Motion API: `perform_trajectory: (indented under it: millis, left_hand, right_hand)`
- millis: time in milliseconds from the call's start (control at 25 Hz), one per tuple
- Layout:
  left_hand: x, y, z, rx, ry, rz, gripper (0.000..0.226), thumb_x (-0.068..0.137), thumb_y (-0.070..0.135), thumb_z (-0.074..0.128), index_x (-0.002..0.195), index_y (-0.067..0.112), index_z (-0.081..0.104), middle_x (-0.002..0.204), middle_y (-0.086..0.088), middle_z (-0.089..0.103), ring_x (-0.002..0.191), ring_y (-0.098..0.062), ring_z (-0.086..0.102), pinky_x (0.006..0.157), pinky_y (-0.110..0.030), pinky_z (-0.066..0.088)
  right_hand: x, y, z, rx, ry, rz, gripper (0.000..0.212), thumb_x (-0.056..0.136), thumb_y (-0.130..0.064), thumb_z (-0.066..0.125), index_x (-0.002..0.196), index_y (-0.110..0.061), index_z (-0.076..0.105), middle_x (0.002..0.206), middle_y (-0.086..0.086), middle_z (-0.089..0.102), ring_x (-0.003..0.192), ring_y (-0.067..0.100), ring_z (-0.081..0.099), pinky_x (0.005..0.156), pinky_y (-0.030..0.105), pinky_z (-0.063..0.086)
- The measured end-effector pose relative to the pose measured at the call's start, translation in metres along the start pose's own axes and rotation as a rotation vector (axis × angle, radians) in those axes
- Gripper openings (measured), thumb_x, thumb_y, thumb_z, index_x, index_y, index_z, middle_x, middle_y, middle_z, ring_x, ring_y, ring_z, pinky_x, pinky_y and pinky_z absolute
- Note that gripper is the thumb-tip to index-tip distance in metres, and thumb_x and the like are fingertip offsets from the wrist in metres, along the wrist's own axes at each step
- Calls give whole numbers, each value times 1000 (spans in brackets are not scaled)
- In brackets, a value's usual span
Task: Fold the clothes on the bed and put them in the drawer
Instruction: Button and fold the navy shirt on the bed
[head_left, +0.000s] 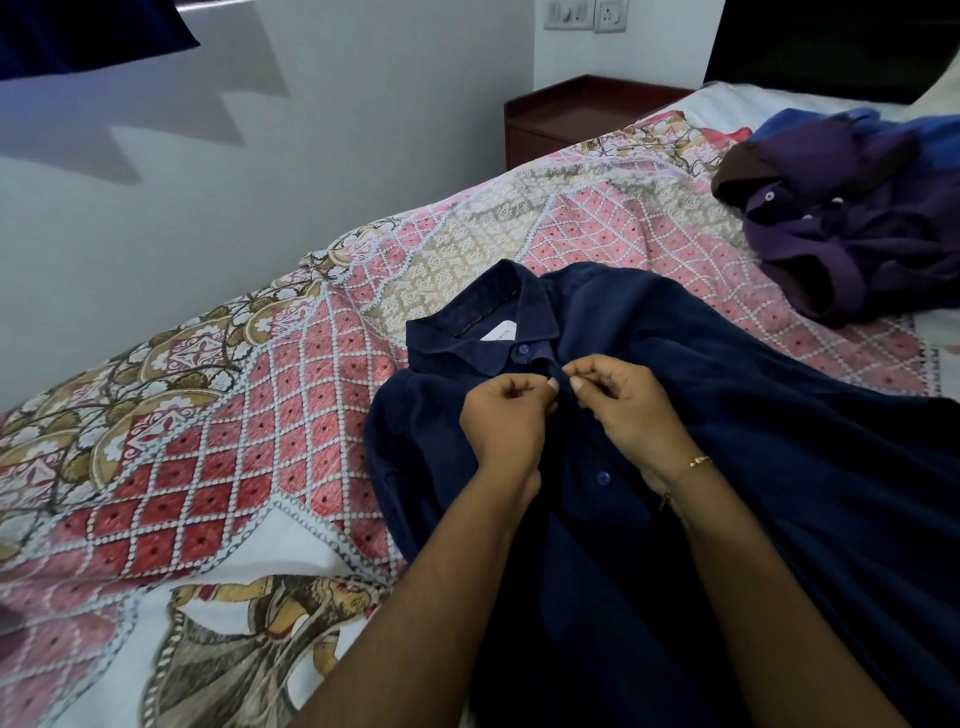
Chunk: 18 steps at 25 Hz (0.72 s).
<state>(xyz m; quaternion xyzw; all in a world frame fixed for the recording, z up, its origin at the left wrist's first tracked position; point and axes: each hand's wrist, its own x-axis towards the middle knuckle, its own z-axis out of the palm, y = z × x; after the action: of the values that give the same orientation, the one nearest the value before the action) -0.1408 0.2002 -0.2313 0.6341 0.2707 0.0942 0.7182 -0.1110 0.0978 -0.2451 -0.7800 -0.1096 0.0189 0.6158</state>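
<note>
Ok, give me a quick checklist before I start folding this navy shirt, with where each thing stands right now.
1. Navy shirt lies front up on the bed: ok.
2. Collar lies flat and open, label showing: ok.
3. Top button fastened: cannot tell.
4. Placket at chest height closed: not ok, the left hand and right hand both pinch the fabric there.
5. Lower button fastened: cannot tell.
6. Room to fold: ok, the purple clothes lie apart, further up the bed.
</note>
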Motion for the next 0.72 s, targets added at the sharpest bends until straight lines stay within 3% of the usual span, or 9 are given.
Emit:
perform_trajectory:
  millis: [80,160,240,400,560,640,720]
  left_hand:
    - [-3,2,3,-73,-14,-25,19,80,0,65,65,10,67,67,-5,67,68,-15,64,71,-24,55]
    - [-3,3,4,-134,-28,-32,17,80,8,68,64,9,66,66,-5,68,67,-13,65,71,-24,56]
    - [-3,0,4,-99,-40,-11,15,79,16,73,68,7,67,72,-8,70,70,-14,66,74,-26,56]
    - [-3,-5,3,14,-28,44,14,85,7,66,71,9,65,71,-5,66,68,-12,61,71,-24,53]
    - [2,-4,-3,401,-56,354,13,86,9,64,74,11,60,65,8,56,59,-1,50,60,-13,42]
    - [5,-4,-4,479,-68,429,13,86,9,64,75,13,58,66,10,55,60,0,50,60,-12,41]
    - [4,-6,-4,345,-85,324,17,88,8,61,72,11,56,68,4,57,63,-6,52,63,-18,45]
  right_hand:
    - [0,1,2,-4,47,-11,21,90,1,53,85,-18,62,72,-7,59,57,-8,55,57,6,42]
    - [1,3,4,-81,104,-52,16,87,0,58,89,-13,67,78,-2,60,68,1,58,66,15,47]
    - [1,6,6,-187,137,-109,12,83,-1,63,93,-5,70,88,4,59,76,15,61,72,22,52]
    - [0,7,8,-133,144,-70,6,83,-4,65,86,-5,70,88,9,67,76,19,64,72,25,55]
    - [3,7,5,-192,161,-102,3,81,-2,66,80,-1,68,81,9,66,76,27,66,76,41,56]
    - [4,8,7,-215,179,-129,7,82,0,63,77,-3,65,79,6,61,75,27,63,76,43,54]
    - [3,7,7,-109,164,-91,14,85,1,58,75,-8,61,77,3,59,71,16,60,74,33,54]
